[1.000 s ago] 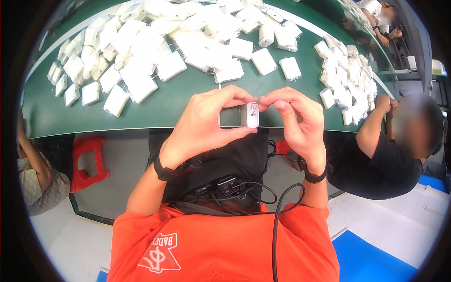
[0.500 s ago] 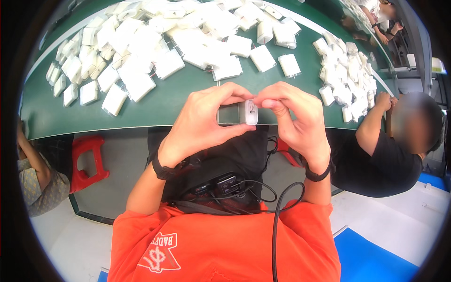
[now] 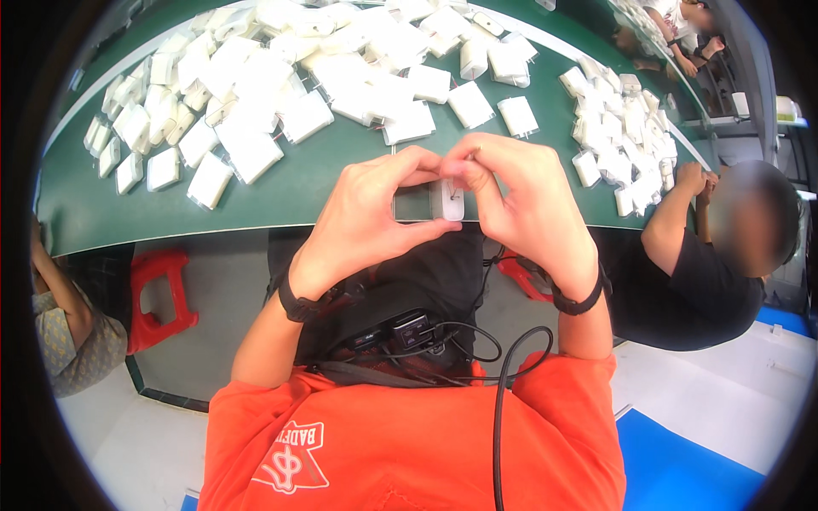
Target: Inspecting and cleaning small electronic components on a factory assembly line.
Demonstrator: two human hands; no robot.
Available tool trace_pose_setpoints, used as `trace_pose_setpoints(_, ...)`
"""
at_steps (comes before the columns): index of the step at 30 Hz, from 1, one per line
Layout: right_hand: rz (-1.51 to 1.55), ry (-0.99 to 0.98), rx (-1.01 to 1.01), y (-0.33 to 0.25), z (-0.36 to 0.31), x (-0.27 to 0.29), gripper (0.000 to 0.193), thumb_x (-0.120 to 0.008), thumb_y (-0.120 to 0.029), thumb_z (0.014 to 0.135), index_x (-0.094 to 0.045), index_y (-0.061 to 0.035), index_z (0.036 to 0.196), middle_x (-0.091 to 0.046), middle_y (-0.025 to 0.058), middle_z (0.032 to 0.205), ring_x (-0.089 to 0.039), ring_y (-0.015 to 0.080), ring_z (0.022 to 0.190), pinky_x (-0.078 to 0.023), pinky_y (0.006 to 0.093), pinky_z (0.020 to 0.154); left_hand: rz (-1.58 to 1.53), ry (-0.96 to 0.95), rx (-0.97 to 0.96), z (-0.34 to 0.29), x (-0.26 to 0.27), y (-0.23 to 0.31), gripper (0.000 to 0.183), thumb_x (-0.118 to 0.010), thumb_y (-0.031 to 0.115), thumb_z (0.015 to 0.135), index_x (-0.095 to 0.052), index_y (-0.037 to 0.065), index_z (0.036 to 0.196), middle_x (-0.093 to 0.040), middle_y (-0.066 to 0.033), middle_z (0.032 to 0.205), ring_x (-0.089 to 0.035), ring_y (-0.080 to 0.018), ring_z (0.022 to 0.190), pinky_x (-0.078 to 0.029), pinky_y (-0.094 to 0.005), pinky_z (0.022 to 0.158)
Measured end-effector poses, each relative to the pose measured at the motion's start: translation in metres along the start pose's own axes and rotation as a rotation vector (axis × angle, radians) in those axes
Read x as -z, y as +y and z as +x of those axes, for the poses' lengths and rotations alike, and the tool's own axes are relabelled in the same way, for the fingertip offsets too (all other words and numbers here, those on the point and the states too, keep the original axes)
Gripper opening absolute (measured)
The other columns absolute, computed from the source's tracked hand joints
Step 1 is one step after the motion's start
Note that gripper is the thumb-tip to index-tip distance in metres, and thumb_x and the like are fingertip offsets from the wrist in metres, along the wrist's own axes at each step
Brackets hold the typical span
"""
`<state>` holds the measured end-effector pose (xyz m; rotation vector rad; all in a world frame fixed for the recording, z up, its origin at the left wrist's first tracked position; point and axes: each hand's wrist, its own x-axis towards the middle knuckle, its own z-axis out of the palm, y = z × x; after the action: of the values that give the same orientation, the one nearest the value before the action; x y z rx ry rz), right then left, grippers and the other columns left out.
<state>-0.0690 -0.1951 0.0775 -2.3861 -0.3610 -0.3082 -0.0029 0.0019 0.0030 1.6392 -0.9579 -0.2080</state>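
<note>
Head view: I see the left hand clamped on a small white case between both hands; the right hand pinches at its far edge, on what I cannot tell. Probably light, stiff; hold its narrow sides, sparing the fragile-looking wires.

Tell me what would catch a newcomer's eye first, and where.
Probably the big heap of white blocks across the left and middle of the green table, with a smaller heap at right. Next, the orange-red shirt, lower centre; above it, the left hand holds one white piece, the right hand at its far end.
</note>
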Motion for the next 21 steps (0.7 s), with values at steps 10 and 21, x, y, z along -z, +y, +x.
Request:
trace_pose_setpoints(10,0.163,0.441,0.008,0.025,-0.005,-0.019,0.028,-0.056,-0.013,0.114,-0.068,0.0052,0.096,-0.070,0.0064,0.082,-0.067,0.0140,0.075,-0.052,0.0297,0.071,-0.170,-0.030,0.067,-0.001,-0.001,-0.001,0.050,-0.095,0.006,0.080,-0.070,-0.002,0.123,-0.081,-0.0131,0.124,-0.079,-0.0250,0.116,-0.060,-0.0360,0.105)
trace_pose_setpoints(21,0.744,-0.308,-0.325,0.025,0.006,0.018,0.031,-0.074,-0.027,0.109,-0.074,-0.0021,0.127,-0.067,-0.0036,0.091,-0.053,0.0015,0.080,-0.043,0.0252,0.065,-0.218,0.102,-0.124,0.003,0.012,-0.004,0.070,-0.101,0.008,0.074,-0.069,0.004,0.136,-0.060,-0.0111,0.146,-0.069,-0.0204,0.109,-0.060,-0.0326,0.090)
